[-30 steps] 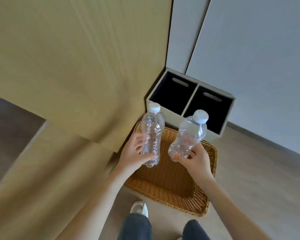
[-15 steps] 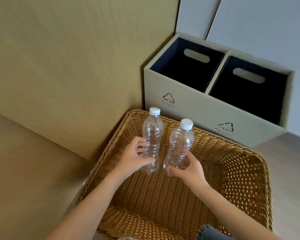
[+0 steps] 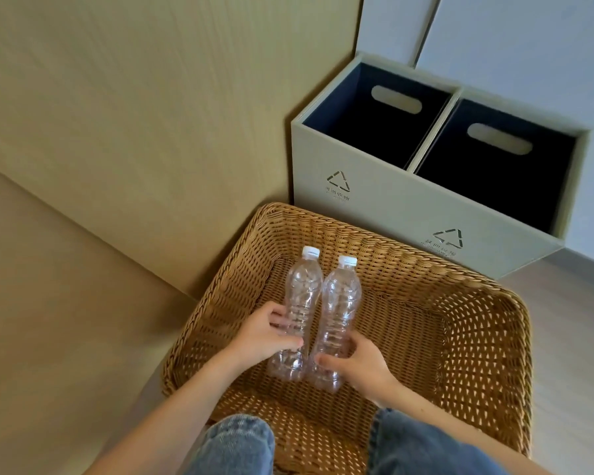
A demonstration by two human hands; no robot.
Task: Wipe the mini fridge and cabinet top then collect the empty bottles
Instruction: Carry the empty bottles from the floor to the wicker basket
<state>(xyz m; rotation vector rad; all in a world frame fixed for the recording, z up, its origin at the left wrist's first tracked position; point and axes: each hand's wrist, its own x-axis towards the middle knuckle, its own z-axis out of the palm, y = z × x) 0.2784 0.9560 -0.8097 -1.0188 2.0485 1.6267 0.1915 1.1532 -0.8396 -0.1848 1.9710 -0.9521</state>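
Note:
Two clear empty plastic bottles with white caps lie side by side inside a brown wicker basket (image 3: pixel 487 341) on the floor. My left hand (image 3: pixel 259 335) grips the left bottle (image 3: pixel 300 296) around its lower half. My right hand (image 3: pixel 359 366) grips the right bottle (image 3: pixel 340 303) near its base. The bottles touch each other, caps pointing away from me. Their bases rest low in the basket.
A grey two-compartment recycling bin (image 3: pixel 391 207) with dark inner liners stands right behind the basket. A tan wooden cabinet side (image 3: pixel 134 114) rises on the left. My knees in blue jeans (image 3: pixel 234 447) are at the bottom edge. Pale floor (image 3: pixel 576 337) lies to the right.
Both hands have lowered the bottles from above the basket down into it and brought them together. The view has dropped closer to the basket.

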